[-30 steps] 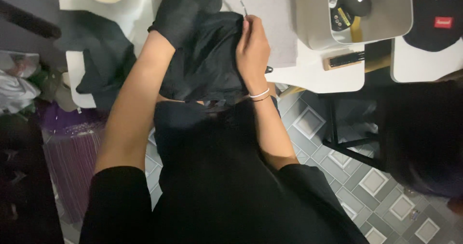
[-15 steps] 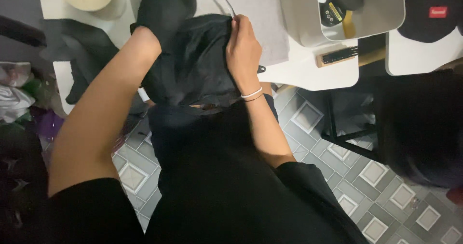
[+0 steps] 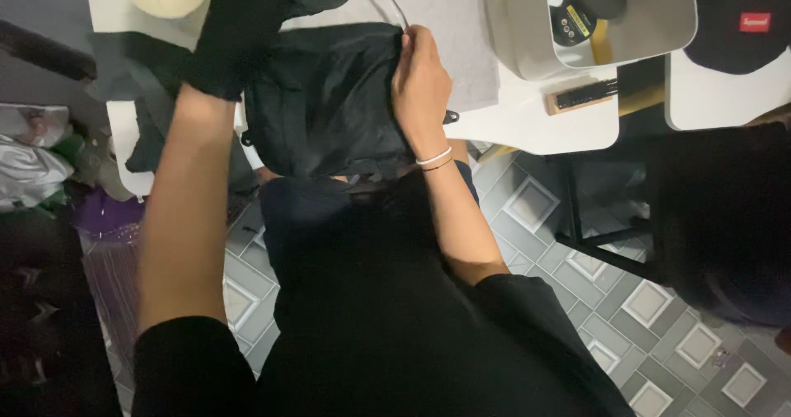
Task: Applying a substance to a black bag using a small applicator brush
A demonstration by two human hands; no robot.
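My right hand (image 3: 422, 83) is clamped on the black garment (image 3: 329, 104), with a thin metal tool (image 3: 394, 1) at its twelve o'clock. My left hand (image 3: 227, 46) is buried inside the cloth; its grip I cannot tell.

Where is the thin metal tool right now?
In the head view, the thin metal tool sits top centre, pinched in the right hand. It sticks up over the grey mat, just above the black fabric.
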